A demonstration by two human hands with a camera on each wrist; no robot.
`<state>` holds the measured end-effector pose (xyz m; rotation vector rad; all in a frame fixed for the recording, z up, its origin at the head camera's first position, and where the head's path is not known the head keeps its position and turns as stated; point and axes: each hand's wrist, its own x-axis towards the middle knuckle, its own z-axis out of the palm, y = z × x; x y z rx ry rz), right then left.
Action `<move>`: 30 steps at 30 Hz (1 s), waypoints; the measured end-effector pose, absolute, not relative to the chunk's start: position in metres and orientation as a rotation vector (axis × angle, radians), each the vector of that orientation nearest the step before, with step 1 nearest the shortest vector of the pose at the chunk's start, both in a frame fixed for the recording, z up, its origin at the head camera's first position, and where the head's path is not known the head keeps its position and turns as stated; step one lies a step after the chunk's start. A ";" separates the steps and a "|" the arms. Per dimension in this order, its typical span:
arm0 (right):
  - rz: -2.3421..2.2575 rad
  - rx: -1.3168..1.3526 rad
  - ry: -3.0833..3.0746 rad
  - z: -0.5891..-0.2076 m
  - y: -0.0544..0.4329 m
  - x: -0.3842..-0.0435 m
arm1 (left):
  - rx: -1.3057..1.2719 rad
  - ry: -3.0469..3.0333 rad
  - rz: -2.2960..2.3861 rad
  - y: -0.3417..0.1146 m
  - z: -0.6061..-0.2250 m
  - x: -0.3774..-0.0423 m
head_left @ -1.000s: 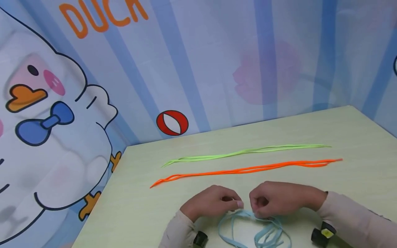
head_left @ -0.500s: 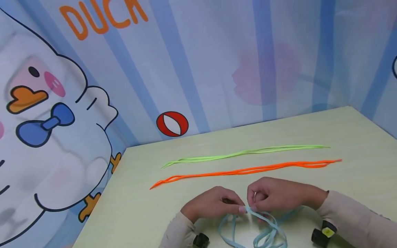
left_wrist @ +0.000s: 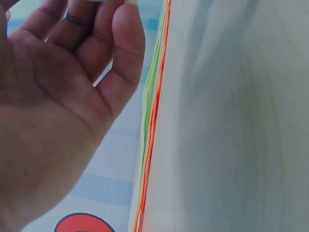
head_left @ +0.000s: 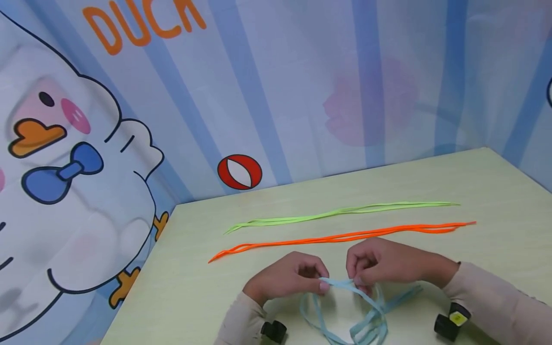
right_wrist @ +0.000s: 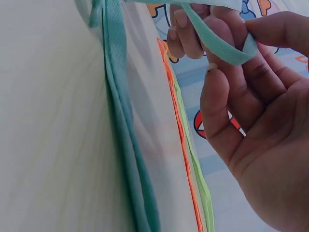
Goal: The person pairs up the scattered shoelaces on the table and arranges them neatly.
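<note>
A light blue flat shoelace [head_left: 374,318] lies in loose loops near the front of the table. My left hand [head_left: 290,274] pinches one part of it between thumb and fingertips, and my right hand [head_left: 390,262] pinches another part a short way to the right. Between the two hands a short stretch of lace spans the gap. In the right wrist view, a small bend of the blue lace [right_wrist: 222,50] curves past the fingertips, and a longer double strand hangs down. Only a sliver of lace shows at the left fingertips [left_wrist: 128,21] in the left wrist view.
Beyond the hands an orange shoelace [head_left: 319,239] lies stretched across the pale table [head_left: 168,297], folded into several strands. Farther back, a yellow-green shoelace [head_left: 302,218] lies roughly parallel. A printed duck curtain [head_left: 302,96] stands behind and to the left of the table.
My hands have moved apart and slightly farther from my body, drawing a stretch of blue lace up between them. The lace's loops have shifted, and an end now sticks out to the right.
</note>
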<state>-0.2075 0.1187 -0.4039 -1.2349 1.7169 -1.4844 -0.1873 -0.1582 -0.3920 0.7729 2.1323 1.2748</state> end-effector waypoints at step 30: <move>-1.658 -1.209 1.721 -0.387 0.116 -0.198 | 0.764 1.973 1.349 -0.153 -0.388 -0.181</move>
